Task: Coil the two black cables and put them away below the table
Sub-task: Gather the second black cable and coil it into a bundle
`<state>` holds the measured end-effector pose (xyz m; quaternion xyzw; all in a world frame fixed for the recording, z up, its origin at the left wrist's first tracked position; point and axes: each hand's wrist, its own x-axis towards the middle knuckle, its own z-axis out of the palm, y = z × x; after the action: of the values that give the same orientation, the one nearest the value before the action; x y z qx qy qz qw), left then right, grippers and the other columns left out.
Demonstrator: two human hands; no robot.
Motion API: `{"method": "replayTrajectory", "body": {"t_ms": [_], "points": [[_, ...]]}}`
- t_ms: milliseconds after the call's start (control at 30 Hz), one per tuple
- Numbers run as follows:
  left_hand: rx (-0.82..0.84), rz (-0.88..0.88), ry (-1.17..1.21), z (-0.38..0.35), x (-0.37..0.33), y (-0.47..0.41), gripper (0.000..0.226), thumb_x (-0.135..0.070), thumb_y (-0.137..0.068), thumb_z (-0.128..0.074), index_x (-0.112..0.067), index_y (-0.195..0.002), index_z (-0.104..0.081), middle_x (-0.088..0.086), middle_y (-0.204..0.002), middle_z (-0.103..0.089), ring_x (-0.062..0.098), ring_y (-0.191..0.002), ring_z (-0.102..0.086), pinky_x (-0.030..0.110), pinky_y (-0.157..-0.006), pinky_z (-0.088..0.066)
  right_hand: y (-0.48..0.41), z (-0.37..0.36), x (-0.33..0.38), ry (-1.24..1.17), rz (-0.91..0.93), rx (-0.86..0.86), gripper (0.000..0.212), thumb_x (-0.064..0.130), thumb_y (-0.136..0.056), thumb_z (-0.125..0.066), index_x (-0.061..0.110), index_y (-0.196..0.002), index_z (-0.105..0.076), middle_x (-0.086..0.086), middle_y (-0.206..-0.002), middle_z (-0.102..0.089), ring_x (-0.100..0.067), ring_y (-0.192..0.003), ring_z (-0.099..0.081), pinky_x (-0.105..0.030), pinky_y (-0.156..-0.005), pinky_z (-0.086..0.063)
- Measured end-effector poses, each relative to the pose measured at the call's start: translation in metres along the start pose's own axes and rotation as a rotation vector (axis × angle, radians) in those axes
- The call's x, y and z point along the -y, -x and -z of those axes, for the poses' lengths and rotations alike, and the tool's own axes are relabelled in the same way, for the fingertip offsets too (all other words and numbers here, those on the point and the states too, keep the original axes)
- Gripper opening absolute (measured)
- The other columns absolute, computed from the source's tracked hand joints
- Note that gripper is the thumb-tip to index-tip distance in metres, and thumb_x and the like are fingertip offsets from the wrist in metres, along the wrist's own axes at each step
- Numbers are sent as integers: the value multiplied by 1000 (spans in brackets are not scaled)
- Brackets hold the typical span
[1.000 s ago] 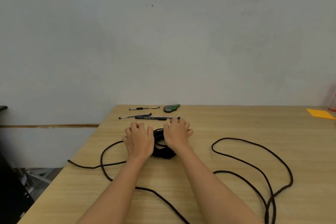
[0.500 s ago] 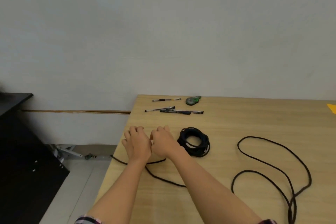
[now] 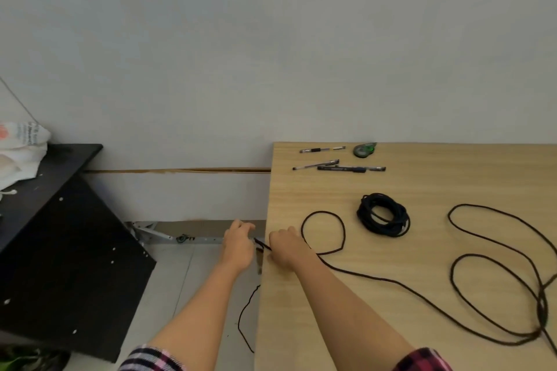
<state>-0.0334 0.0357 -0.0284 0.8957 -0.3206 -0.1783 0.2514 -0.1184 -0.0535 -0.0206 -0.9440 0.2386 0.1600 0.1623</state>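
Observation:
A coiled black cable [image 3: 383, 214] lies flat on the wooden table [image 3: 422, 250], right of my hands. A second, loose black cable [image 3: 482, 250] sprawls in wide loops across the table's right side, runs back to the left edge and makes one small loop beside my right hand. My right hand [image 3: 286, 247] is closed on this cable at the table's left edge. My left hand [image 3: 239, 242] pinches the same cable just past the edge, over the floor. A tail of it hangs down beside the table.
Three pens [image 3: 339, 165] and a green tape dispenser [image 3: 364, 149] lie near the table's far edge. A black cabinet [image 3: 60, 250] with white bags [image 3: 21, 147] on top stands at the left. Between it and the table is tiled floor with a metal bracket [image 3: 168, 235].
The view has swung left. Both hands left the coiled cable, moved to the table's left edge and took hold of the loose cable, with the left hand now beyond the edge.

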Motion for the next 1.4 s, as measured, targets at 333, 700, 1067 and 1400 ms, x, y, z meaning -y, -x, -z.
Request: {"method": "replayTrajectory", "body": {"t_ms": [333,700,1067,1400], "points": [[251,-42,244,14,11,-26,46,6,-92,-39,-10,-134,-50,9,-140,-47,22,-132,-38,26,-104,-31,-24,23,4,-421,-17,-119,25,1,-86,-44,9,-98,-65,-13,-101,-61,-26,-94,-51,-32,-81,-45],[172,-37,410,47,17,-29,33,-23,-97,-48,-15,-65,-52,0,-63,-49,13,-62,-44,22,-60,-35,-11,110,-62,-810,-752,-1025,21,7,-96,-44,9,-109,-60,-11,-118,-57,-25,-100,-50,-32,-80,-38],[22,-186,464,75,-72,-53,30,-21,-98,-45,-14,-69,-53,-2,-63,-44,11,-60,-40,25,-56,-30,-6,93,10,-102,-267,-879,84,15,-85,-36,14,-148,19,-3,-156,24,-32,-144,11,-54,-110,16],[55,-276,509,75,-90,-46,16,-18,-89,-61,-9,-76,-65,-3,-60,-49,8,-57,-42,9,-49,-32,0,119,-26,74,-78,-587,34,-5,-93,-33,3,-121,-49,-17,-119,-58,-31,-110,-50,-34,-90,-38]]}}
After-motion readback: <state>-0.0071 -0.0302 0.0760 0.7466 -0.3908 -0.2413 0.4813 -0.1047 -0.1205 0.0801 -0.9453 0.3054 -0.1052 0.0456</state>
